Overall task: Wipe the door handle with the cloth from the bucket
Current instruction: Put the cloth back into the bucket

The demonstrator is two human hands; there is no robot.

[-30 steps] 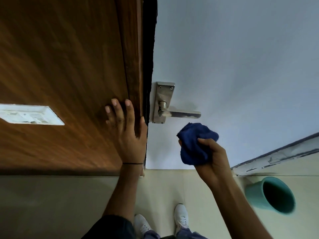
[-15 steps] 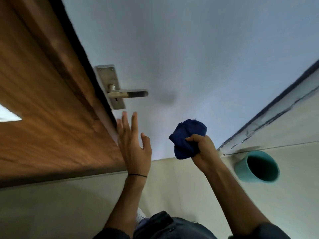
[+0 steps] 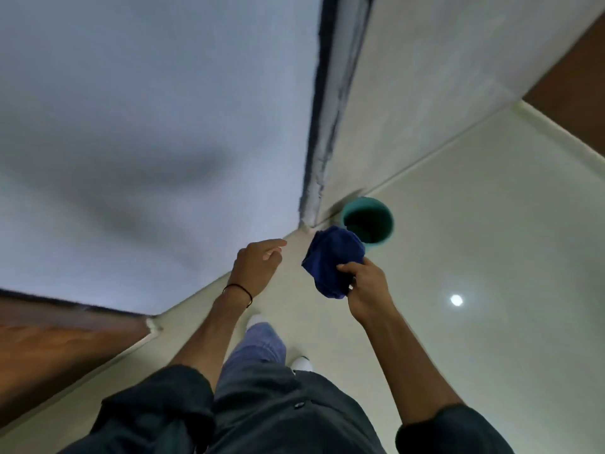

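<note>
Right hand (image 3: 366, 290) raised with fingers (image 3: 348, 267) pinched closed; left hand (image 3: 257, 265) loosely curled, holding nothing.

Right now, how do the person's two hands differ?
The right hand grips a bunched blue cloth near the teal bucket; the left hand holds nothing. The left wrist wears a thin black band; the right wrist is bare. Both are raised above the floor.
</note>
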